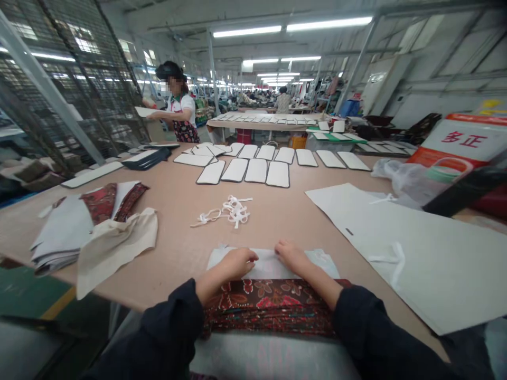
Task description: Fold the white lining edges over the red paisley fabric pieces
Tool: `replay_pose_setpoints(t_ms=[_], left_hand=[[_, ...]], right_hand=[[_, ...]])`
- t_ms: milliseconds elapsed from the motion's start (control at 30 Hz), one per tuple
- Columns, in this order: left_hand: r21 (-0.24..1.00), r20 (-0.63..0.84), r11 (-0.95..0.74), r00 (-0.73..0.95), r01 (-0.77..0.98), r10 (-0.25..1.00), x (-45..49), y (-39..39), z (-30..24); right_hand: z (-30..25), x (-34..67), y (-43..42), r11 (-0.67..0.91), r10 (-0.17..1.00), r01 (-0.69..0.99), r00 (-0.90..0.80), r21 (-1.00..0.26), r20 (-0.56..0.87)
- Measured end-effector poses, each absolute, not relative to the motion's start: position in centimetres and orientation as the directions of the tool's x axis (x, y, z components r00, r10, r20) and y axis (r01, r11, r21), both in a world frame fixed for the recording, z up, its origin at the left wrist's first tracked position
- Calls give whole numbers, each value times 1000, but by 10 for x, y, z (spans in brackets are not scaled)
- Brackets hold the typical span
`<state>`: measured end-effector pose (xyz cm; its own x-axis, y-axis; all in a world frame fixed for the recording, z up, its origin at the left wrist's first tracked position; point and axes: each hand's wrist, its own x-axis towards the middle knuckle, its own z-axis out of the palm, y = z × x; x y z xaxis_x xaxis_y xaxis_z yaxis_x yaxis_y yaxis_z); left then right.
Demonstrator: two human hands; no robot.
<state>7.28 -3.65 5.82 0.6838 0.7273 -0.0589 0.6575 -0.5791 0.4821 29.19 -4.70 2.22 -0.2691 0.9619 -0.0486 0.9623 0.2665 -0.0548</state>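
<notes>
Folded floral fabric (277, 296) lies closest, between the forearms; the left hand (238, 262) and right hand (293, 257) stand apart over a white sheet (264, 265), fingers curled, probably steadying it, though I cannot tell whether either grips; white tape (236, 212) lies tangled within reach; a clear plastic bag (390, 171) bulges, contents unclear; white panels (235, 170) sit in rows, likely to stay separate; an orange crate's (298, 142) inside is hidden

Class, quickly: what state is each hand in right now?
Left hand: loosely open over the white sheet, no grip visible.
Right hand: fingers at the sheet's far edge; grip cannot be told.
</notes>
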Motion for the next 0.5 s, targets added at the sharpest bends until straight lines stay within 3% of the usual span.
replay_pose_setpoints(t_ms=[300, 500], left_hand=[[215, 157, -635, 616, 742, 772, 129, -24, 9], [132, 257, -677, 635, 724, 728, 129, -25, 1]], right_hand=[[17, 295, -50, 192, 980, 981, -190, -31, 61], [13, 293, -59, 400, 907, 916, -389, -39, 164]])
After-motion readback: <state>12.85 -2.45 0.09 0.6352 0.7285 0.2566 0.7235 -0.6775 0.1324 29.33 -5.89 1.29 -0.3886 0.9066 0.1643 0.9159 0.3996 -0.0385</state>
